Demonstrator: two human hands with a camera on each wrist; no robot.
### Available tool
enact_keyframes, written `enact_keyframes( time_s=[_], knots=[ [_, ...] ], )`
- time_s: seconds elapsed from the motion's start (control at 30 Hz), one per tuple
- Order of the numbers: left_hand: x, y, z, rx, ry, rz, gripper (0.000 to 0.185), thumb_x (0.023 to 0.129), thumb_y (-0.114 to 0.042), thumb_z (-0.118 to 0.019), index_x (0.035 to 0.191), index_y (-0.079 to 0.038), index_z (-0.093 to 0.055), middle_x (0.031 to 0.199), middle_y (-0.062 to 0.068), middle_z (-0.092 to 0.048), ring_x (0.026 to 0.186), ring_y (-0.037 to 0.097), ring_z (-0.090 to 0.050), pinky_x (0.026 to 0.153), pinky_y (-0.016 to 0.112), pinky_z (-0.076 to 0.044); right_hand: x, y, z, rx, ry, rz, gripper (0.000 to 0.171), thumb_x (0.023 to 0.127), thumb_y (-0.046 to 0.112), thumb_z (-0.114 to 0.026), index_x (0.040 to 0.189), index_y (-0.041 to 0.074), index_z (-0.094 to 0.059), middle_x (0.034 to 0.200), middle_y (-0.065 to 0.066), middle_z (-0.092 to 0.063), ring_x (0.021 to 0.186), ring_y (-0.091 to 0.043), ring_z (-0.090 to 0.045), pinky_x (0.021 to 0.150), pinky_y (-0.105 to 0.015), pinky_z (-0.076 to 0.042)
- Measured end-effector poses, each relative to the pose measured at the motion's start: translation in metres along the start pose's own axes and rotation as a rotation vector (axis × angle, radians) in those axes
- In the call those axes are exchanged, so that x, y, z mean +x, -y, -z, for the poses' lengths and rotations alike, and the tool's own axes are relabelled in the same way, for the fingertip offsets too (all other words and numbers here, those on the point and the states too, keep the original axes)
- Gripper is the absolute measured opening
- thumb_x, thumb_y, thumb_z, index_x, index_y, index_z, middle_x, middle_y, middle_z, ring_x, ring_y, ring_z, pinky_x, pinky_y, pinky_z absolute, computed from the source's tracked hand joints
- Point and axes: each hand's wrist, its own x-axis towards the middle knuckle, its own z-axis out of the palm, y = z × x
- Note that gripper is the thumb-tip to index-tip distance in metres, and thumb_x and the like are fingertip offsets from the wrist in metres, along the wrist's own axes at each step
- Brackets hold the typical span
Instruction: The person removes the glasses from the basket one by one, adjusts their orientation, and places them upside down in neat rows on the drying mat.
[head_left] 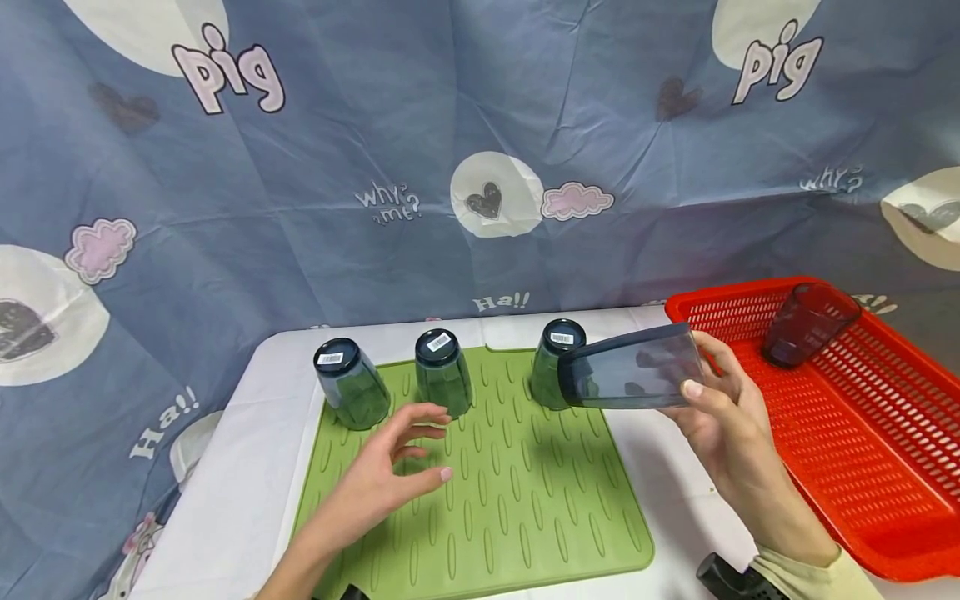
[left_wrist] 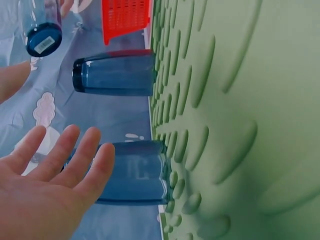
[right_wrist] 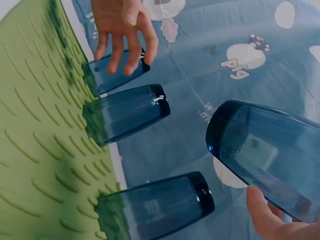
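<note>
Three dark-blue transparent drinking glasses stand upside down in a row along the far part of a green ribbed mat, spaced apart, with a white printed label on each upturned base; the mat lies on a white-covered table.

Above the mat's right edge, the right hand grips a fourth dark-blue transparent glass near its rim, thumb on the near side and fingers behind; this glass lies nearly sideways in the air, thick base to the left, overlapping the right-hand standing glass in the head view, though the wrist views show the two apart.

The left hand hovers over the left half of the mat, fingers loosely spread and thumb set wide of them; it is near the middle standing glass.

To the right sits a red perforated plastic basket, with another transparent glass leaning inside its far end; behind everything hangs a blue printed cloth.
</note>
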Motion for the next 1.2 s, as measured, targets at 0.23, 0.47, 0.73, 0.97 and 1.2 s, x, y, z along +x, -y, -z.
enact_keyframes(
  time_s=[0.23, 0.47, 0.73, 0.97, 1.2],
  knots=[
    [-0.001, -0.003, -0.007, 0.001, -0.019, 0.021, 0.06, 0.08, -0.018, -0.081, 0.133, -0.023, -0.052, 0.131, -0.001, -0.056, 0.123, 0.023, -0.052, 0.104, 0.052, -0.041, -0.002, -0.007, -0.006, 0.039, -0.001, -0.025, 0.048, 0.093, -0.011, -0.035, 0.134, 0.008, -0.05, 0.13, -0.01, -0.056, 0.12, -0.026, -0.057, 0.092, -0.042, -0.054],
    [-0.001, -0.005, -0.01, -0.006, -0.016, 0.045, 0.061, 0.08, -0.018, -0.082, 0.133, -0.024, -0.052, 0.129, -0.002, -0.058, 0.123, 0.019, -0.052, 0.108, 0.043, -0.039, -0.005, -0.014, -0.014, 0.052, 0.013, -0.034, 0.043, 0.092, -0.009, -0.039, 0.131, 0.007, -0.05, 0.124, -0.011, -0.058, 0.108, -0.024, -0.063, 0.089, -0.04, -0.055],
    [-0.001, -0.007, -0.014, -0.064, 0.008, 0.059, 0.07, 0.079, -0.014, -0.082, 0.138, -0.022, -0.046, 0.132, 0.0, -0.055, 0.124, 0.02, -0.051, 0.108, 0.038, -0.039, -0.01, -0.022, -0.021, 0.014, -0.006, -0.059, 0.044, 0.092, -0.005, -0.039, 0.132, 0.01, -0.049, 0.124, -0.008, -0.056, 0.105, -0.021, -0.062, 0.087, -0.037, -0.055],
    [-0.002, -0.01, -0.022, -0.169, 0.042, 0.069, 0.071, 0.08, -0.01, -0.081, 0.14, -0.021, -0.044, 0.136, 0.004, -0.052, 0.128, 0.03, -0.048, 0.104, 0.039, -0.044, -0.013, -0.029, -0.026, 0.007, -0.005, -0.063, 0.045, 0.09, -0.004, -0.042, 0.133, 0.006, -0.046, 0.126, -0.01, -0.054, 0.102, -0.021, -0.061, 0.083, -0.036, -0.057],
    [-0.002, -0.011, -0.023, -0.216, 0.053, 0.043, 0.073, 0.08, -0.006, -0.08, 0.141, -0.02, -0.043, 0.138, 0.006, -0.05, 0.129, 0.033, -0.046, 0.103, 0.041, -0.044, -0.016, -0.033, -0.029, 0.029, -0.007, -0.072, 0.047, 0.089, -0.005, -0.042, 0.134, 0.008, -0.046, 0.127, -0.01, -0.055, 0.106, -0.021, -0.06, 0.085, -0.034, -0.056]
  ],
)
